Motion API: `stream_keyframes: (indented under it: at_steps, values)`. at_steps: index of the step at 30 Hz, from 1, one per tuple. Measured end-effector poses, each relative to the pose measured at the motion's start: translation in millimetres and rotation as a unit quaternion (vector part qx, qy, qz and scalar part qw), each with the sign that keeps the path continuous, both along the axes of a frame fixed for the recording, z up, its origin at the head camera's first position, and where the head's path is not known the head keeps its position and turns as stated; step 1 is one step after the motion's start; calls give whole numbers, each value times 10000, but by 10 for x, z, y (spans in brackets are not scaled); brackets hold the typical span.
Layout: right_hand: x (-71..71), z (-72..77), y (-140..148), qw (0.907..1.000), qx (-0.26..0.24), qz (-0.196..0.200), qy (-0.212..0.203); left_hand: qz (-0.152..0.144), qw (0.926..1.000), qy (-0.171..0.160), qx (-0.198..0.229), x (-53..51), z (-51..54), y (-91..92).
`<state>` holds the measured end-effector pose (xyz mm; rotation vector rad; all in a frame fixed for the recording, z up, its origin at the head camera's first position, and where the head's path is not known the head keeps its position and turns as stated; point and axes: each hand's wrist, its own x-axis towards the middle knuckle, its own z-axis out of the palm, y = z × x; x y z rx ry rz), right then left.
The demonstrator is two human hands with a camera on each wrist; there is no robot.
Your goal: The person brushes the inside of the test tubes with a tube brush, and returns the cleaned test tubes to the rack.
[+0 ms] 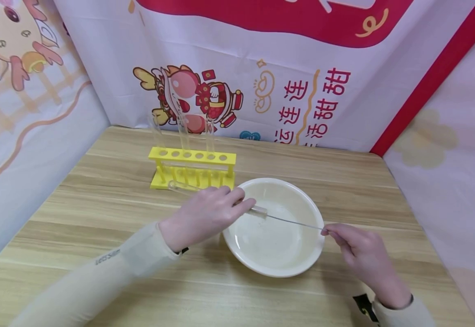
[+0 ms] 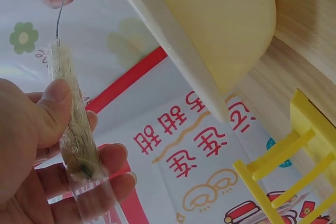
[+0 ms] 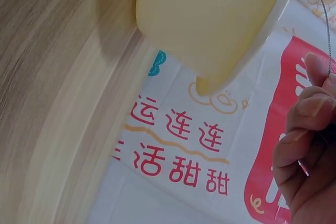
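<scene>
Over the white basin (image 1: pixel 276 247), my left hand (image 1: pixel 210 211) grips a clear glass test tube (image 1: pixel 182 187), its closed end pointing left and its mouth to the right. Inside the tube sits the pale bristle head of a test tube brush (image 2: pixel 79 116), seen in the left wrist view with the thumb and fingers around the glass. The brush's thin twisted wire handle (image 1: pixel 294 222) runs out of the mouth. At its far end my right hand (image 1: pixel 362 256) pinches the wire near the basin's right rim, the other fingers curled in.
A yellow test tube rack (image 1: pixel 192 156) stands behind and left of the basin, with several clear tubes upright in it. All this is on a wood-grain table (image 1: pixel 110 218). Printed cloth (image 1: pixel 237 54) hangs along the back and both sides.
</scene>
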<state>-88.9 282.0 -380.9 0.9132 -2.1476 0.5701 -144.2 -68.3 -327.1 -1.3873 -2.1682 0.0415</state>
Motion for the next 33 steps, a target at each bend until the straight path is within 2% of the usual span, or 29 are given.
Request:
stream_keyframes:
  at_steps: [5, 11, 22, 25, 33]
  values:
    - [-10, -2, -42, 9999, 19, -58, 121, -4, 10000, 1, -2, 17, 3, 51]
    - [-24, 9, -160, 9996, 127, -35, 238, -174, 9998, 16, -64, 51, 2, 147]
    - [-24, 66, -400, 9993, 299, 152, 142, -244, 9990, 365, 5, 108, -19, 311]
    - [-33, 88, -469, 9987, 359, 102, 352, -263, 9992, 301, 38, 132, -24, 346]
    - [-17, 177, -614, 9945, 487, -335, 859, -167, 9998, 98, 84, 149, -4, 379]
